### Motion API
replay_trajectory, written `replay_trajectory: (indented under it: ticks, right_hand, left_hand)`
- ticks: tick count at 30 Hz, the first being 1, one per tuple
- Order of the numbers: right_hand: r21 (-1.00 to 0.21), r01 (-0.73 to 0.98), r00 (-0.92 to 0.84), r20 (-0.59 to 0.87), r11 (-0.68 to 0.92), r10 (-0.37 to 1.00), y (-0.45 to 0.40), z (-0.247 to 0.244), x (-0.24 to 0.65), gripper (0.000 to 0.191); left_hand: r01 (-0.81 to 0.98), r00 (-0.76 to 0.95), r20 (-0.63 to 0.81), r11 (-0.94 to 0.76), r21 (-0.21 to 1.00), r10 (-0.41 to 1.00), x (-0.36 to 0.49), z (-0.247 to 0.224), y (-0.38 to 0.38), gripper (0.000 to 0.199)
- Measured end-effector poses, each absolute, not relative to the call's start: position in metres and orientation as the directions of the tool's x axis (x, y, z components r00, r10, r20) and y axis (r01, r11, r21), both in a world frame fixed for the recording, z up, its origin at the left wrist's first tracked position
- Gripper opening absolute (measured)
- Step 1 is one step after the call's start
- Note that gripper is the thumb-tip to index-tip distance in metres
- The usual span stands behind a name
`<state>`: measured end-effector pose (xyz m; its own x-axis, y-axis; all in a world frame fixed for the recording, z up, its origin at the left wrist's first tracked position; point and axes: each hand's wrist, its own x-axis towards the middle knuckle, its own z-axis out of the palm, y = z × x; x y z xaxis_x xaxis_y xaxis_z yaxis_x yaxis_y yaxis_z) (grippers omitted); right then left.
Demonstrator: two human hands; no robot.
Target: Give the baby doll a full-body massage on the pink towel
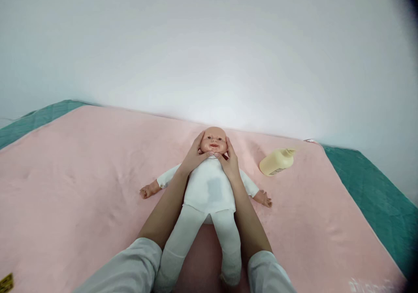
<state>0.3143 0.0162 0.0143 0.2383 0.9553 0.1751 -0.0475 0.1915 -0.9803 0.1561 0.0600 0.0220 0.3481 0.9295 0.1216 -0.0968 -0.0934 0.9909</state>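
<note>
**Baby doll (214, 139) held; yellow pump bottle (276, 163) untouched**

Doll supine, 12 o'clock, white clothes (197, 188) on, legs nearest. Left hand (195, 156) and right hand (230, 161) cup its head, thumbs near chin. Bottle tipped over, 1 o'clock.

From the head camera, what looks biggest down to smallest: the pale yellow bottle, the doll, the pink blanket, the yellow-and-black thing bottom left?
1. Pink blanket
2. Doll
3. Pale yellow bottle
4. Yellow-and-black thing, though the picture's edge cuts it off
</note>
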Motion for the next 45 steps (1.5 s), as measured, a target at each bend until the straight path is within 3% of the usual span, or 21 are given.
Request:
replay_trajectory:
  ticks: [6,17,23,28,32,39,45]
  right_hand:
    - [-0.983,0.048,0.224,0.181,0.174,0.958,0.016,0.014,0.317,0.093]
    - [-0.985,0.054,0.242,0.174,0.166,0.955,0.015,0.015,0.319,0.092]
    - [-0.987,-0.043,0.224,0.143,0.156,0.964,0.016,0.017,0.326,0.09]
    - [-0.974,-0.167,0.212,0.117,0.154,0.97,0.016,0.014,0.331,0.075]
    - [-0.943,-0.304,0.218,0.068,0.134,0.974,0.019,0.005,0.332,0.068]
    - [-0.948,-0.289,0.236,0.062,0.131,0.97,0.022,0.001,0.333,0.074]
    - [-0.98,-0.152,0.244,0.091,0.13,0.965,0.018,0.013,0.329,0.097]
  left_hand:
    - [-0.05,0.35,0.126,-0.116,0.992,0.928,0.157,0.019,0.062,0.1]
    - [-0.026,0.347,0.108,-0.105,0.994,0.932,0.159,0.02,0.063,0.101]
    - [-0.058,0.377,0.077,-0.059,0.997,0.923,0.153,0.025,0.061,0.094]
    - [-0.059,0.405,0.049,-0.027,0.998,0.913,0.149,0.025,0.061,0.092]
    - [-0.172,0.405,0.012,0.064,0.983,0.914,0.149,0.022,0.062,0.081]
    - [-0.189,0.397,-0.01,0.092,0.978,0.918,0.149,0.024,0.062,0.079]
    - [-0.06,0.418,0.036,-0.012,0.998,0.908,0.154,0.026,0.059,0.104]
